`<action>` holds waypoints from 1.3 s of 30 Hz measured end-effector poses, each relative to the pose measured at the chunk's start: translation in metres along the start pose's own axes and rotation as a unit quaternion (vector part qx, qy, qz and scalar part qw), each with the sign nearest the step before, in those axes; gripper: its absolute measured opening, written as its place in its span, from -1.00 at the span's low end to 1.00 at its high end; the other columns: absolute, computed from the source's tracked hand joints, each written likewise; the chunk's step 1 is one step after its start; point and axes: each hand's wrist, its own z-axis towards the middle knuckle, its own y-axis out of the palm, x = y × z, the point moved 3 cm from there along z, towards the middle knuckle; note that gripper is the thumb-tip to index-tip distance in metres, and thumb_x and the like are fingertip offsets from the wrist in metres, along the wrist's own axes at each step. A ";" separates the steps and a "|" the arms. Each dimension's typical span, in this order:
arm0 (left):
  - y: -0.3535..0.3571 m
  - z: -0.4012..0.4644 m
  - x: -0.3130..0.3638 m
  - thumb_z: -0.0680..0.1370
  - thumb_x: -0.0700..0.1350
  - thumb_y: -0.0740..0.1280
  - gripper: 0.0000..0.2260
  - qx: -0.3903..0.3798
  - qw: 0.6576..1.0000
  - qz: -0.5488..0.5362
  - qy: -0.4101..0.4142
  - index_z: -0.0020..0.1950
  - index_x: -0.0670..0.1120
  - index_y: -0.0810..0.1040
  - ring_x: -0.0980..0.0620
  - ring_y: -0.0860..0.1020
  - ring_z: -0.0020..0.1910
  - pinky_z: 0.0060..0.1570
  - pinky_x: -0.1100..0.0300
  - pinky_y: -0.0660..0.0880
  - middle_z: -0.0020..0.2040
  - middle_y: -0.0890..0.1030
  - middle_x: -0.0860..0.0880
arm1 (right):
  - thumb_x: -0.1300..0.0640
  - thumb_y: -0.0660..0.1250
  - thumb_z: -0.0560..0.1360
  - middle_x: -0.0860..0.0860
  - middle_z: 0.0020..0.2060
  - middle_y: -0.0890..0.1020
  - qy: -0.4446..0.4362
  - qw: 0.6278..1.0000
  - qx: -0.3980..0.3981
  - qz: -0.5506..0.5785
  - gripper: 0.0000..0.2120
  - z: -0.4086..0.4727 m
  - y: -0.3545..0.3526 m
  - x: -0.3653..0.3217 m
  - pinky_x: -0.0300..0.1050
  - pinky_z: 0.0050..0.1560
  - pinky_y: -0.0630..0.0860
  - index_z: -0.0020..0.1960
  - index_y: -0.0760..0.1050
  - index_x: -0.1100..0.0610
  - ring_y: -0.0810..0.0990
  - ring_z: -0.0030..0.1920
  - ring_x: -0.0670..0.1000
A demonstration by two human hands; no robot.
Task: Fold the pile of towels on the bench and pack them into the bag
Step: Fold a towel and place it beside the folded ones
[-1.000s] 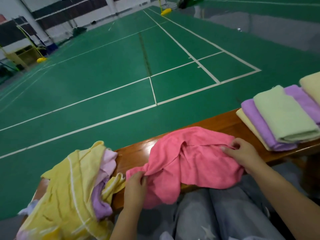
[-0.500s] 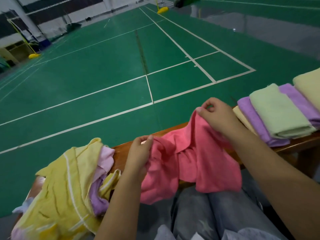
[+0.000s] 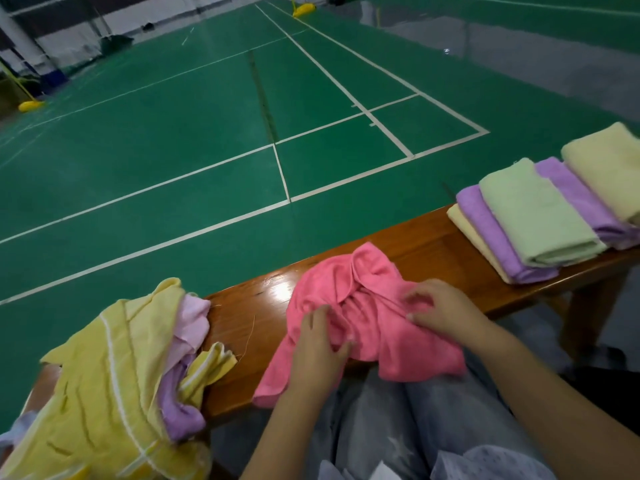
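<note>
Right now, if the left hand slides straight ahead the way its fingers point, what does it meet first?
More of the pink towel: the left hand already rests on it, fingers aimed up-right toward its bunched centre folds. Depth is unclear.

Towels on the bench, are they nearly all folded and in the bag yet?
Not yet. Done: a row of folded towels lies at the right end of the bench. In hand: the left hand and right hand are on the crumpled pink towel. Left: the unfolded pile at the left, then packing. No bag is in view.
</note>
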 end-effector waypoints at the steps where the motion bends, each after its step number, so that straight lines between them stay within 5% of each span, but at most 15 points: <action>1: 0.002 0.000 0.002 0.45 0.02 0.46 -0.50 -0.001 0.999 0.028 0.015 0.31 0.05 0.35 0.18 0.47 0.08 0.13 0.31 0.43 0.23 0.40 0.14 | 0.14 0.50 0.37 0.03 0.16 0.55 -0.005 1.000 -0.002 -0.016 -0.65 -0.003 0.006 0.002 -0.28 0.11 0.33 0.14 0.60 0.09 0.51 0.16 -0.01; 5: 0.003 0.001 0.009 0.54 -0.05 0.36 -0.72 0.006 0.996 0.079 0.040 0.24 0.07 0.48 0.18 0.41 0.06 0.13 0.31 0.38 0.22 0.45 0.09 | 0.15 0.45 0.42 0.05 0.17 0.56 -0.006 0.998 0.017 -0.053 -0.71 -0.003 0.018 0.011 -0.17 0.21 0.38 0.12 0.61 0.15 0.50 0.20 0.03; 9: -0.004 0.001 0.005 0.60 -0.15 0.24 -0.77 0.013 0.996 0.062 0.064 0.20 0.04 0.59 0.18 0.45 0.02 -0.03 0.36 0.33 0.17 0.52 0.12 | 0.14 0.31 0.53 0.07 0.01 0.60 0.026 0.997 0.065 -0.039 -0.86 -0.004 0.010 0.012 -0.06 0.00 0.46 0.01 0.58 0.17 0.56 0.00 0.09; 13: -0.009 -0.006 0.016 0.58 -0.05 0.31 -0.94 0.017 0.997 0.000 0.073 -0.01 0.04 0.57 0.19 0.52 -0.15 -0.12 0.33 0.48 -0.07 0.59 0.14 | 0.08 0.29 0.55 0.01 -0.15 0.60 0.019 0.994 0.091 0.059 -0.92 -0.014 -0.006 0.007 -0.07 -0.12 0.45 -0.07 0.50 0.08 0.55 -0.10 0.04; 16: -0.010 -0.011 0.025 0.57 -0.01 0.33 -0.87 0.030 0.995 -0.075 0.051 -0.15 -0.01 0.50 0.21 0.45 -0.34 -0.31 0.30 0.44 -0.29 0.53 0.09 | 0.13 0.25 0.57 -0.03 -0.08 0.61 0.016 0.999 0.035 0.034 -0.91 -0.015 -0.002 0.005 -0.20 -0.18 0.40 -0.03 0.53 0.04 0.53 -0.05 -0.02; 18: -0.012 -0.015 0.031 0.57 -0.03 0.34 -0.85 0.034 0.990 -0.134 0.038 -0.19 -0.01 0.48 0.25 0.40 -0.39 -0.37 0.37 0.37 -0.34 0.48 0.10 | 0.21 0.17 0.58 -0.09 0.05 0.59 0.006 1.000 -0.026 0.002 -0.75 -0.016 0.005 0.005 -0.23 0.02 0.41 0.09 0.60 0.04 0.51 0.07 -0.06; 20: -0.012 -0.018 0.035 0.57 -0.06 0.34 -0.84 0.040 0.984 -0.170 0.030 -0.20 -0.04 0.47 0.26 0.39 -0.39 -0.36 0.38 0.37 -0.35 0.45 0.08 | 0.28 0.14 0.56 -0.12 0.08 0.54 0.002 0.998 -0.059 -0.008 -0.65 -0.020 0.010 0.007 -0.26 0.13 0.38 0.18 0.58 0.01 0.49 0.11 -0.11; 23: -0.009 -0.021 0.038 0.57 -0.05 0.34 -0.82 0.037 0.982 -0.185 0.016 -0.16 -0.11 0.48 0.24 0.39 -0.38 -0.34 0.34 0.39 -0.32 0.46 0.05 | 0.32 0.23 0.51 -0.12 0.04 0.57 -0.019 0.999 -0.040 -0.010 -0.67 -0.020 0.016 0.012 -0.33 0.05 0.38 0.17 0.58 0.04 0.50 0.02 -0.16; 26: -0.005 -0.024 0.038 0.57 -0.04 0.34 -0.83 0.023 0.982 -0.187 0.005 -0.17 -0.09 0.48 0.22 0.39 -0.37 -0.33 0.30 0.40 -0.33 0.45 0.06 | 0.28 0.37 0.45 -0.12 -0.11 0.56 -0.016 1.000 0.010 0.010 -0.83 -0.019 0.019 0.015 -0.25 -0.05 0.48 -0.07 0.58 0.02 0.58 -0.05 -0.08; 30: -0.004 -0.027 0.039 0.56 -0.05 0.34 -0.84 0.014 0.980 -0.199 -0.006 -0.14 -0.11 0.50 0.18 0.42 -0.33 -0.31 0.27 0.42 -0.30 0.47 0.02 | 0.19 0.45 0.40 -0.09 -0.28 0.53 0.009 0.999 0.041 0.015 -0.74 -0.021 0.015 0.019 -0.15 -0.22 0.42 -0.33 0.43 -0.04 0.53 -0.21 -0.02; 36: -0.006 -0.028 0.048 0.55 -0.05 0.36 -0.85 0.029 0.972 -0.232 -0.026 -0.12 -0.12 0.52 0.11 0.45 -0.31 -0.27 0.18 0.45 -0.28 0.52 -0.08 | 0.16 0.50 0.39 -0.04 -0.28 0.56 0.042 0.988 0.079 0.129 -0.85 -0.029 0.000 0.011 -0.27 -0.29 0.37 -0.14 0.55 0.16 0.50 -0.23 -0.05; 39: -0.008 -0.030 0.060 0.55 -0.08 0.36 -0.87 0.036 0.972 -0.233 -0.014 -0.11 -0.13 0.56 0.18 0.46 -0.31 -0.26 0.25 0.47 -0.23 0.58 -0.11 | 0.13 0.46 0.43 -0.04 -0.20 0.65 0.023 0.971 0.079 0.223 -0.91 -0.035 -0.014 -0.005 -0.19 -0.14 0.53 -0.08 0.64 0.11 0.60 -0.13 -0.04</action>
